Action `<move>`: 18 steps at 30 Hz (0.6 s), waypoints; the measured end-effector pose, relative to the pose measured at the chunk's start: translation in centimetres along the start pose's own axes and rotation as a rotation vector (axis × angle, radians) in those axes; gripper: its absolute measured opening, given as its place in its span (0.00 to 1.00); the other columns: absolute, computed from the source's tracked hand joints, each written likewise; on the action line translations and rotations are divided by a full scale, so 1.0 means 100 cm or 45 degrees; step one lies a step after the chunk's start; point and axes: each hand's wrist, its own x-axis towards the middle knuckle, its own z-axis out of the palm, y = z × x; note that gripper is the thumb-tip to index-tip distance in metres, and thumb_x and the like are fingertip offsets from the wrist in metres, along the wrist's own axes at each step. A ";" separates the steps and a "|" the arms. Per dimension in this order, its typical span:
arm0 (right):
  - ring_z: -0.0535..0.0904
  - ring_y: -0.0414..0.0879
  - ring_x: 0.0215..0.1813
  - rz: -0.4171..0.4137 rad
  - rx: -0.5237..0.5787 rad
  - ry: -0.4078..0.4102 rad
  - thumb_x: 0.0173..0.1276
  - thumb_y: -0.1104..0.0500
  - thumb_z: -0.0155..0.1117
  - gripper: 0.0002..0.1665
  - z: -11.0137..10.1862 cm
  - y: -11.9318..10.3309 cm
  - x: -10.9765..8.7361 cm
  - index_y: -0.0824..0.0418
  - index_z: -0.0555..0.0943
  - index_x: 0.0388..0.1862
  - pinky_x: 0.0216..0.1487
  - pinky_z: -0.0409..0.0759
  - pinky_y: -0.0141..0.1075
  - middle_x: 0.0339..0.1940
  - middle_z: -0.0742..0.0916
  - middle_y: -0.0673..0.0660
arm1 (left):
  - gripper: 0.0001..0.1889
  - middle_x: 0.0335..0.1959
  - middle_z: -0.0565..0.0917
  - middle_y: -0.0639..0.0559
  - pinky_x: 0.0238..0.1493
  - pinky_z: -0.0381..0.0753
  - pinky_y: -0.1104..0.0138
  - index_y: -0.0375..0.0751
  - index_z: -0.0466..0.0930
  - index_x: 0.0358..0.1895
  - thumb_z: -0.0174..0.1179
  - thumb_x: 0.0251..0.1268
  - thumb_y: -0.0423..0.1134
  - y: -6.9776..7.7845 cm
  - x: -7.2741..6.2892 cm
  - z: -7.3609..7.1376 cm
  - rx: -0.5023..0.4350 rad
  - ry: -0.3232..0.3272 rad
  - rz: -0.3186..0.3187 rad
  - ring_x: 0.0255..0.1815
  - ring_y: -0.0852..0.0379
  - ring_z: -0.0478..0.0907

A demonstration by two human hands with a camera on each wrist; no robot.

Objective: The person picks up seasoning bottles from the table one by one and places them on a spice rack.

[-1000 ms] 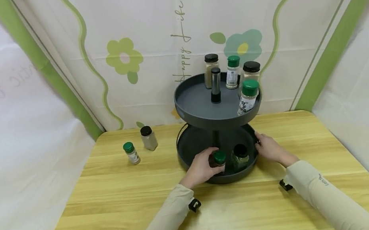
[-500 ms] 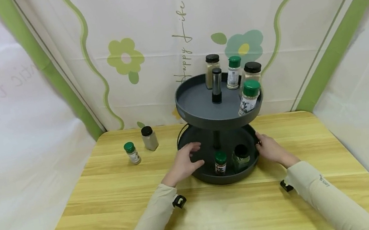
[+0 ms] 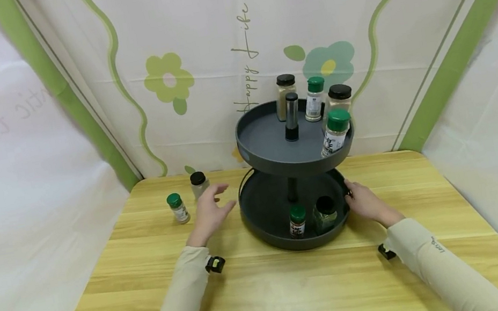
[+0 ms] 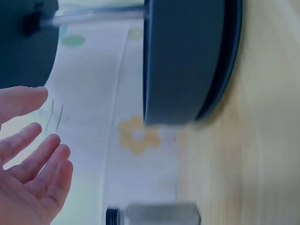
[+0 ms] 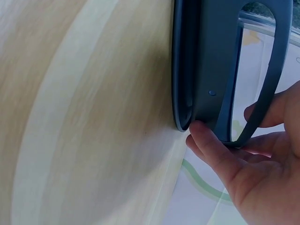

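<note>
My left hand (image 3: 209, 217) hangs over the table with thumb and fingers apart and holds nothing. Just behind its fingers stands a square black-capped spice jar (image 3: 198, 183), partly hidden. Left of that hand is a small green-capped spice bottle (image 3: 179, 211). In the right wrist view, my right hand (image 5: 265, 171) holds the dark side handle (image 5: 272, 82) of the two-tier rack, fingers around its end. The rack's lower tray (image 3: 265, 229) bears a green-capped bottle (image 3: 297, 222) and a dark-lidded jar of green flakes (image 3: 325, 215) at its front.
On the upper tray (image 3: 267, 144), two green-capped bottles and two black-capped jars stand around the back and right side, beside a central post (image 3: 291, 118). A printed curtain (image 3: 210, 31) hangs behind the wooden table (image 3: 271, 298).
My left hand has let go of the green-capped bottle on the lower tray and moved left, out of the rack, toward the black-capped jar. The right hand stays at the handle.
</note>
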 end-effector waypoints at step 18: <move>0.69 0.72 0.57 -0.001 -0.008 0.005 0.71 0.67 0.45 0.31 0.000 -0.001 0.000 0.84 0.53 0.67 0.54 0.71 0.59 0.62 0.65 0.83 | 0.23 0.59 0.69 0.35 0.57 0.67 0.47 0.32 0.74 0.56 0.65 0.57 0.32 -0.041 -0.001 -0.060 0.148 0.287 -0.234 0.60 0.36 0.64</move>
